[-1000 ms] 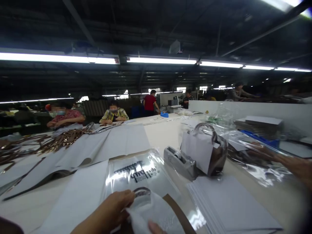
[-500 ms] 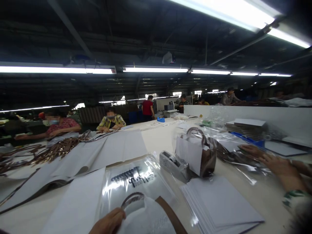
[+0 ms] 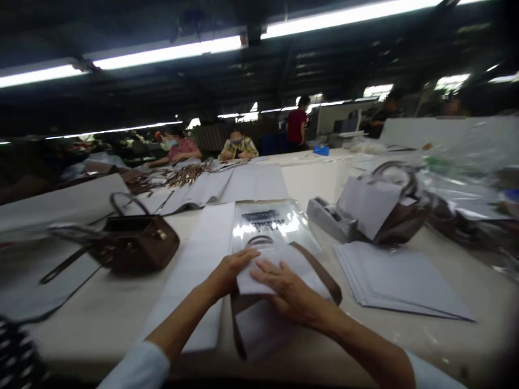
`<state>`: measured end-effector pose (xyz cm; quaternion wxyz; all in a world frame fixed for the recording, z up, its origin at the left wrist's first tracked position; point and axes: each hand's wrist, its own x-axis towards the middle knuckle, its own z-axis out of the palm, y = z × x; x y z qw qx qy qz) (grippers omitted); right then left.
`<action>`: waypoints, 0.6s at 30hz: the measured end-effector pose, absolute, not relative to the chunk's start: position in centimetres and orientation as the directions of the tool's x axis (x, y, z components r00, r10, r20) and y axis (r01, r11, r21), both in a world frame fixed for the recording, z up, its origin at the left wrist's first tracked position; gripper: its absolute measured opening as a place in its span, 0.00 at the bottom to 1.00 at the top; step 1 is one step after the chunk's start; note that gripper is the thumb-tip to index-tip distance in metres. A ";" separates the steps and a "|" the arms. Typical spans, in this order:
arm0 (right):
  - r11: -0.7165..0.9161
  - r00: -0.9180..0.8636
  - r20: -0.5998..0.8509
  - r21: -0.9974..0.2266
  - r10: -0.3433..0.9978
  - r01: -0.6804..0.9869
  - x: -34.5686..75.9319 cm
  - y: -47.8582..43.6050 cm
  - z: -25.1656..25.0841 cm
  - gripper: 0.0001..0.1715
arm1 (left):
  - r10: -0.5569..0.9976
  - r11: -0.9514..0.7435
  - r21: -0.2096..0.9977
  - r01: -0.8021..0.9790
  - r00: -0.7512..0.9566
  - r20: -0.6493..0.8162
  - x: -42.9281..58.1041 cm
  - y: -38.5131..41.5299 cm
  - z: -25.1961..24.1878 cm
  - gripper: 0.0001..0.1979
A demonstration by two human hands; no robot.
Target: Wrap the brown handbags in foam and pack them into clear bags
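Observation:
In front of me a brown handbag (image 3: 331,281) lies flat, partly covered by white paper sheets (image 3: 259,327). My left hand (image 3: 235,270) rests at the paper's upper left edge, fingers stretched over it near the bag's handle (image 3: 260,240). Palm down, my right hand (image 3: 290,292) lies on the paper with its fingers spread. Just beyond the bag is a clear plastic bag (image 3: 279,213) with dark printing. A long white sheet (image 3: 203,270) lies under and left of these things.
To the left stands another brown handbag (image 3: 140,243). On the right are a tape dispenser (image 3: 330,219), a paper-wrapped handbag (image 3: 405,213) and a stack of white sheets (image 3: 401,278). Brown straps (image 3: 188,174) lie farther back, near seated people. A dotted sleeve (image 3: 20,351) shows at lower left.
The view has turned left and down, bringing the left handbag into sight. My left hand has left the bag's handle for the paper; my right hand is now on it too.

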<state>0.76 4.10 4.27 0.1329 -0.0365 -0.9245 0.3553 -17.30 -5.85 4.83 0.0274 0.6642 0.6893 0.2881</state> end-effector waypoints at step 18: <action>0.682 -0.920 0.385 -0.693 0.077 -0.233 2.1 4.5 2.5 0.25 | 0.842 0.285 0.672 0.684 -0.514 0.166 -10.7 -10.0 3.2 0.03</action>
